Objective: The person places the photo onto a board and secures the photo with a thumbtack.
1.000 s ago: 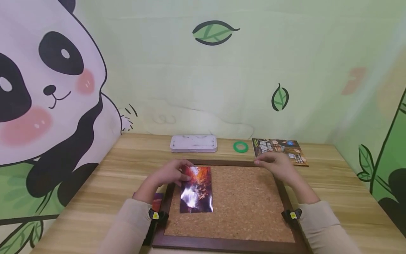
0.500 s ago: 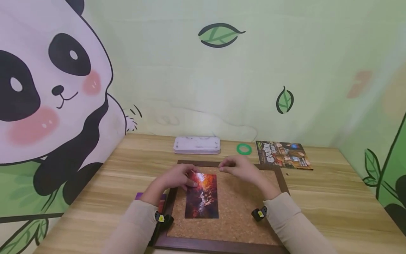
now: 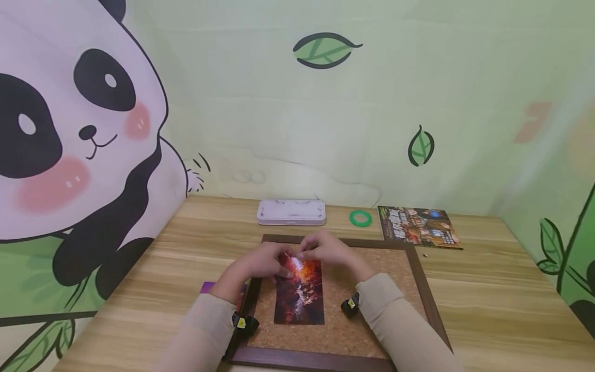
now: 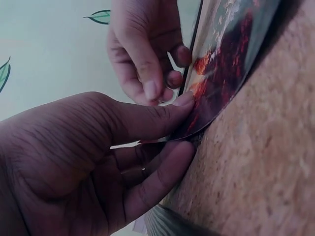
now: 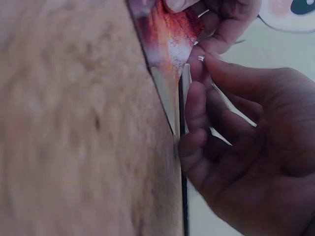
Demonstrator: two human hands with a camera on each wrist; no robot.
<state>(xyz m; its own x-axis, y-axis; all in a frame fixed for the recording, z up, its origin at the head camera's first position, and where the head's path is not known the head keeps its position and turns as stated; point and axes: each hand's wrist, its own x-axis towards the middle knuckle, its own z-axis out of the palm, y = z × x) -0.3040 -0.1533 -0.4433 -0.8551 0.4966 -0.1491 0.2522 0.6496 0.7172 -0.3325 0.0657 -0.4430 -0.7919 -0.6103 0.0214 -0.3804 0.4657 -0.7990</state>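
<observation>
A glossy picture print (image 3: 299,299) in red, orange and dark tones lies over the left part of a cork board (image 3: 362,336) with a dark brown frame. My left hand (image 3: 267,262) pinches the print's upper left part between thumb and fingers; in the left wrist view the print (image 4: 231,64) bends up from the cork there. Beside it, my right hand (image 3: 329,250) is at the print's top edge. A tiny shiny piece (image 5: 201,58), too small to tell its kind, is pinched between the right thumb and forefinger in the right wrist view.
Behind the board stand a white marbled case (image 3: 291,213), a green tape ring (image 3: 351,219) and a printed booklet (image 3: 420,227). A tiny object (image 3: 425,254) lies right of the frame. A purple-edged print (image 3: 207,285) shows beneath the left forearm.
My right hand has moved left from the frame's top right corner to the print's top edge, beside my left hand. The left hand keeps its pinch; the print has shifted only slightly in view.
</observation>
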